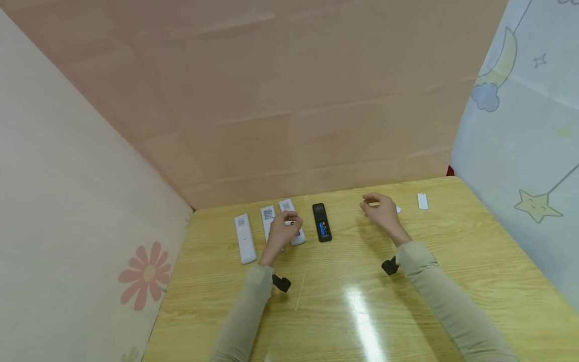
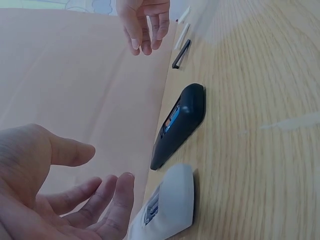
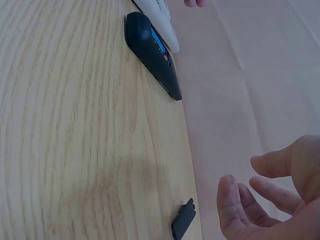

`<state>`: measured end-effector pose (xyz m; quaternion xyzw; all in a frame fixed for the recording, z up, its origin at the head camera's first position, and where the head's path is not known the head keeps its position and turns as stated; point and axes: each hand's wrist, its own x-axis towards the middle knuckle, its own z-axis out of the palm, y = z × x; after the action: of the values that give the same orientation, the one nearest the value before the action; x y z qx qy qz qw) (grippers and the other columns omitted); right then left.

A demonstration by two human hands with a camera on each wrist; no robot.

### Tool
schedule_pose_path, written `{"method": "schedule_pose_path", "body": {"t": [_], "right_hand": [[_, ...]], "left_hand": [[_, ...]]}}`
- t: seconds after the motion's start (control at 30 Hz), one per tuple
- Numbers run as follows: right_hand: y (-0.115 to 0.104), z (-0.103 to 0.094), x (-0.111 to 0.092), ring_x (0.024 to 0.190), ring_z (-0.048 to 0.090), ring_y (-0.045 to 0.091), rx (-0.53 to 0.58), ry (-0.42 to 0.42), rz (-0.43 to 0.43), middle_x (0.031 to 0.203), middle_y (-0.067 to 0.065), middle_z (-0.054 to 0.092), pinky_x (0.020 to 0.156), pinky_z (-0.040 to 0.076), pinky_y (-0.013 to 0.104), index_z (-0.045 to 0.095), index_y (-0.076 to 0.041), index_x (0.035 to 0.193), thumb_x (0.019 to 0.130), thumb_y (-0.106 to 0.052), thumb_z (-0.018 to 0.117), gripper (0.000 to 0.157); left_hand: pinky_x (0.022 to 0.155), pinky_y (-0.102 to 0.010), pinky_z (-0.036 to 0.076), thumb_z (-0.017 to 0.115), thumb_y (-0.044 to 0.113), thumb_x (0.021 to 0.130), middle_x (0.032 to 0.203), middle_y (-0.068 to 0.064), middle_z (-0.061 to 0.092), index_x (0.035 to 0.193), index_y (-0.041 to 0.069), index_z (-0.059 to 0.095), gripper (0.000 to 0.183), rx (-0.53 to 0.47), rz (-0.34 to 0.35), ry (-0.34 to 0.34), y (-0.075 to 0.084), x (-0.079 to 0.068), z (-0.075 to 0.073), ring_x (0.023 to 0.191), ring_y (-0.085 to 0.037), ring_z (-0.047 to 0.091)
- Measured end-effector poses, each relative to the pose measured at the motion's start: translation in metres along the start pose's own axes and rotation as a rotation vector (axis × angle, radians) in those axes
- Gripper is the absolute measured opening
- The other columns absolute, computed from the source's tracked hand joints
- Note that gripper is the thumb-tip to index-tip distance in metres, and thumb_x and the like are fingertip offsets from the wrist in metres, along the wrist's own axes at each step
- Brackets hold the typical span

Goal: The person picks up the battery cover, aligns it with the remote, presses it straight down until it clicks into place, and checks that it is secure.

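My left hand (image 1: 282,232) hovers over the white remotes, its fingers loosely bent with nothing between them. Under it lies a white remote (image 2: 175,200) with its battery compartment uncovered. Just right of that is a black remote (image 1: 322,222), back up, with batteries (image 1: 323,228) showing in its open compartment. My right hand (image 1: 382,215) is raised over the table to the right of the black remote, thumb and fingers apart and holding nothing. A black battery cover (image 3: 183,219) lies on the table below the right hand; that hand hides it in the head view.
Two more white remotes, one at the far left (image 1: 245,239) and one beside it (image 1: 268,215), lie on the wooden table (image 1: 334,281). White battery covers lie at the right, one (image 1: 422,201) in full view, another (image 1: 398,209) partly behind the right hand. A draped backdrop (image 1: 289,110) stands behind.
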<state>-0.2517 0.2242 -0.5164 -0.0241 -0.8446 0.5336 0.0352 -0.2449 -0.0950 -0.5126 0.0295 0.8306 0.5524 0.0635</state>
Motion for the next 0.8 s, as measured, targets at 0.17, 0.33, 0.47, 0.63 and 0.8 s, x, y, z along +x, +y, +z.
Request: {"method": "schedule_pose_path", "body": {"t": [0.17, 0.33, 0.47, 0.63, 0.8], "right_hand": [[0.003, -0.003, -0.002, 0.106, 0.066, 0.040, -0.023, 0.022, -0.013, 0.128, 0.021, 0.059, 0.079, 0.060, 0.048, 0.058, -0.003, 0.135, 0.101, -0.022, 0.061, 0.039], [0.005, -0.005, -0.004, 0.107, 0.066, 0.038, -0.085, 0.043, -0.032, 0.129, 0.021, 0.060, 0.074, 0.060, 0.039, 0.059, -0.003, 0.135, 0.101, -0.023, 0.061, 0.039], [0.008, -0.004, -0.004, 0.109, 0.064, 0.039, -0.103, 0.039, -0.049, 0.132, 0.023, 0.058, 0.078, 0.060, 0.043, 0.058, -0.001, 0.135, 0.101, -0.021, 0.060, 0.039], [0.009, -0.001, -0.003, 0.110, 0.064, 0.041, -0.121, 0.063, -0.082, 0.129, 0.025, 0.059, 0.085, 0.058, 0.050, 0.059, 0.002, 0.132, 0.100, -0.015, 0.061, 0.036], [0.010, 0.000, -0.002, 0.109, 0.063, 0.041, -0.162, 0.084, -0.110, 0.126, 0.026, 0.060, 0.087, 0.057, 0.052, 0.060, 0.003, 0.130, 0.100, -0.015, 0.061, 0.035]], "left_hand": [[0.073, -0.039, 0.060, 0.065, 0.024, 0.098, 0.119, -0.009, 0.065, 0.128, 0.011, 0.062, 0.032, -0.024, 0.007, -0.012, -0.002, 0.002, 0.006, 0.090, -0.030, 0.071], [0.074, -0.036, 0.060, 0.066, 0.024, 0.098, 0.117, -0.005, 0.065, 0.128, 0.011, 0.061, 0.033, -0.030, 0.003, -0.015, -0.003, 0.006, 0.013, 0.096, -0.030, 0.070], [0.074, -0.035, 0.058, 0.067, 0.027, 0.097, 0.114, -0.001, 0.066, 0.129, 0.010, 0.062, 0.037, 0.017, -0.004, -0.009, -0.004, 0.009, 0.017, 0.096, -0.024, 0.067], [0.075, -0.033, 0.056, 0.068, 0.030, 0.096, 0.113, 0.002, 0.066, 0.133, 0.008, 0.060, 0.044, 0.091, -0.023, -0.011, -0.006, 0.015, 0.023, 0.092, -0.018, 0.066], [0.083, -0.039, 0.056, 0.068, 0.027, 0.096, 0.115, 0.000, 0.067, 0.133, 0.006, 0.059, 0.043, 0.123, -0.018, -0.019, -0.004, 0.019, 0.028, 0.100, -0.022, 0.065]]}}
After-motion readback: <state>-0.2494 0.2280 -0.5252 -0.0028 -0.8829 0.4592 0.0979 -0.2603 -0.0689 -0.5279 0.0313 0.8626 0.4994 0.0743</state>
